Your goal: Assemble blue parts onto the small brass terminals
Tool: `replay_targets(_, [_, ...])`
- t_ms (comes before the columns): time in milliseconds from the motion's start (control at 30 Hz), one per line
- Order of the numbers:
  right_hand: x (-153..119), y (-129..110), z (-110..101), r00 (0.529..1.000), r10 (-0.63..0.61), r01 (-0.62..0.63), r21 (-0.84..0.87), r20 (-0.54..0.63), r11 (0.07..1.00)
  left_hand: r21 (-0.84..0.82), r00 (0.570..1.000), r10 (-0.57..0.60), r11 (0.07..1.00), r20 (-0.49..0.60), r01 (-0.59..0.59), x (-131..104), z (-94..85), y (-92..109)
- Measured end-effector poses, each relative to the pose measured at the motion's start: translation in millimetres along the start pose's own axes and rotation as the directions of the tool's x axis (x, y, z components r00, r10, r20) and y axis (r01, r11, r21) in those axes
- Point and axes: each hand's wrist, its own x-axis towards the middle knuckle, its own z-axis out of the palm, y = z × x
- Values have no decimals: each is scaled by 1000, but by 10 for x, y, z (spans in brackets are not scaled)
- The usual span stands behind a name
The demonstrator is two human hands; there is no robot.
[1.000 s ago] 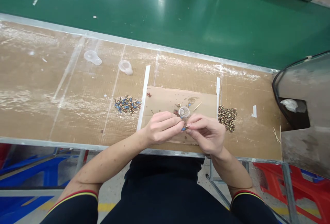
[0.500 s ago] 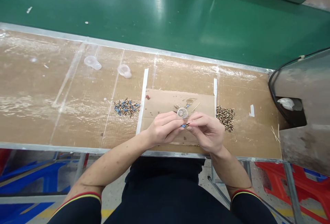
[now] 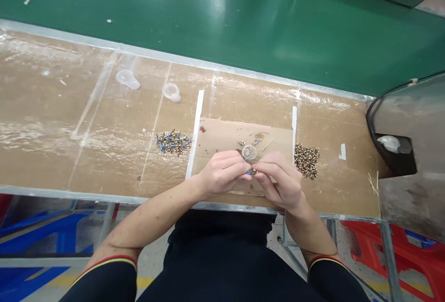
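My left hand is closed in a pinch on a small blue piece. Facing it, my right hand pinches a small brass-coloured piece, which meets the blue one between my fingertips. Fingers hide most of both pieces. Just beyond them, a small clear round cup stands on a cardboard sheet. To the left lies a pile of blue and brass pieces; to the right is a pile of brass-coloured pieces.
Two clear plastic cups lie at the back left. Thin sticks rest beside the round cup, others near the right edge. A metal housing with a black cable bounds the right; a green surface runs behind.
The whole view has shifted slightly. My fingertips have turned a little around the small pieces, and the brass-coloured end now shows more clearly beside the blue one.
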Motion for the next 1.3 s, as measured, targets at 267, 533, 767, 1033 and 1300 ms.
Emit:
replay_targets(267, [1, 4, -38, 996, -56, 66, -146, 69, 987, 35, 990, -10, 999, 140, 5, 10, -8, -6])
replay_targets(533, [-9, -6, -64, 985, -5, 21, -87, 175, 996, 152, 988, 36, 987, 150, -59, 9, -23, -12])
replay_targets(767, [-20, -5, -74, 968, 32, -3, -119, 248, 993, 265, 984, 48, 960, 169, -92, 36, -67, 14])
replay_targets(1033, [-12, -20, -79, 958, 44, -19, -91, 284, 996, 286, 982, 70, 951, 174, -119, 47, -79, 15])
replay_targets(1300, [-29, -23, -63, 950, 48, -31, -58, 308, 998, 265, 977, 104, 952, 186, -151, 31, -82, 8])
